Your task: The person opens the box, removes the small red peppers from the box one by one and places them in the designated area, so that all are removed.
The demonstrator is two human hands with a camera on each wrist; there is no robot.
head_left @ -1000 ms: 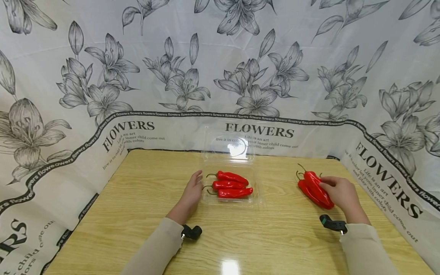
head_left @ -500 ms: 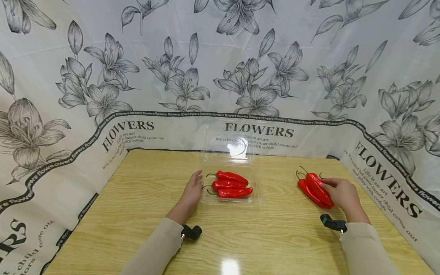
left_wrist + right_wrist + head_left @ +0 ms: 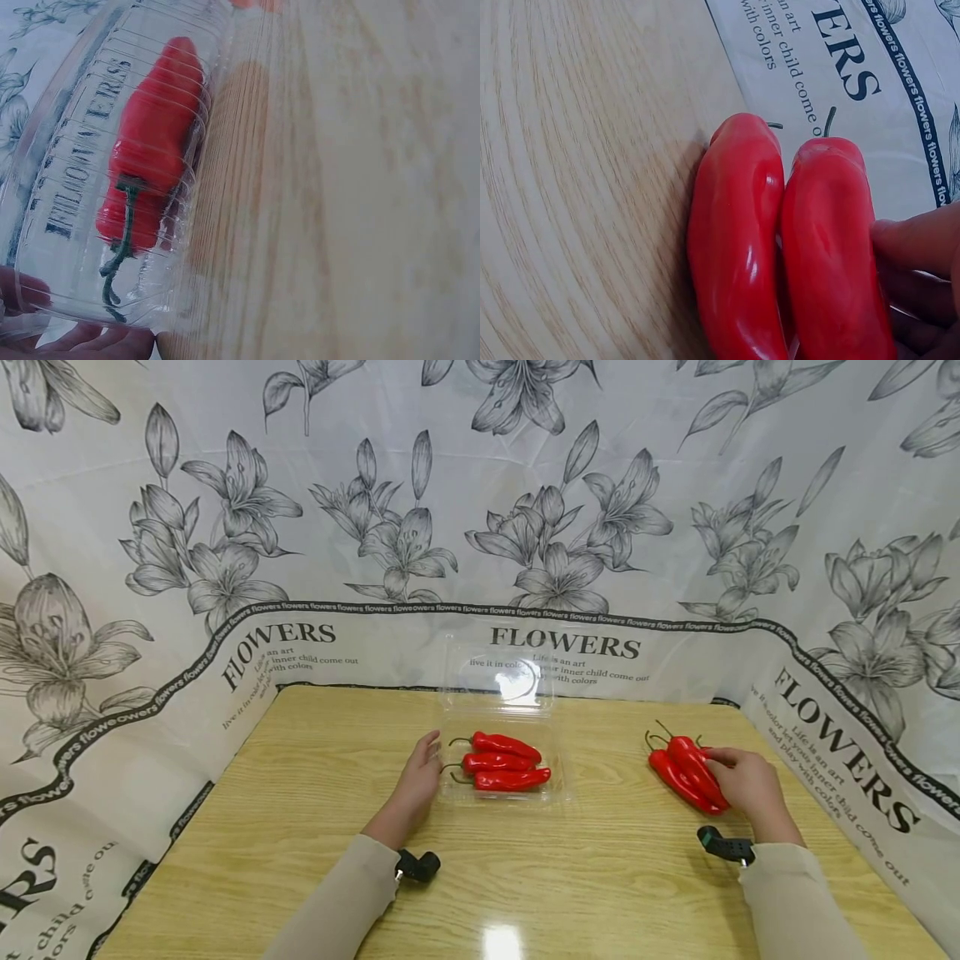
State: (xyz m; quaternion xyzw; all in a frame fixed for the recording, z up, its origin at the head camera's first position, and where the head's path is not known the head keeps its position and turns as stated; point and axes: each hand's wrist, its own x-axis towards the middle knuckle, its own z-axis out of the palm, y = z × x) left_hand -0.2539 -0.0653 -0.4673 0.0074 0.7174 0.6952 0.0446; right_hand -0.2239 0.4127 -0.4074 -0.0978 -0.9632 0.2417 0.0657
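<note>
Three red peppers [image 3: 501, 762] with green stems lie side by side in a clear plastic box [image 3: 558, 777]. My left hand [image 3: 417, 783] rests at the box's left end, fingertips right at the rim. In the left wrist view, its fingers [image 3: 112, 343] show at the end wall of the clear box. On the right, my right hand [image 3: 742, 785] holds a red pepper [image 3: 832, 247], thumb against its side. Another red pepper [image 3: 739, 240] lies close beside it on the table. A third stem [image 3: 699, 741] shows by my fingertips; my hand hides what is below it.
The box's clear lid [image 3: 495, 672] stands open at the back, against the flower-printed cloth [image 3: 405, 647]. That cloth walls the wooden table [image 3: 585, 877] at the back and sides. Each wrist wears a small black camera [image 3: 726, 846].
The pepper under my right hand has shifted slightly right, toward the hand. My left hand and the box with its three peppers stay in place.
</note>
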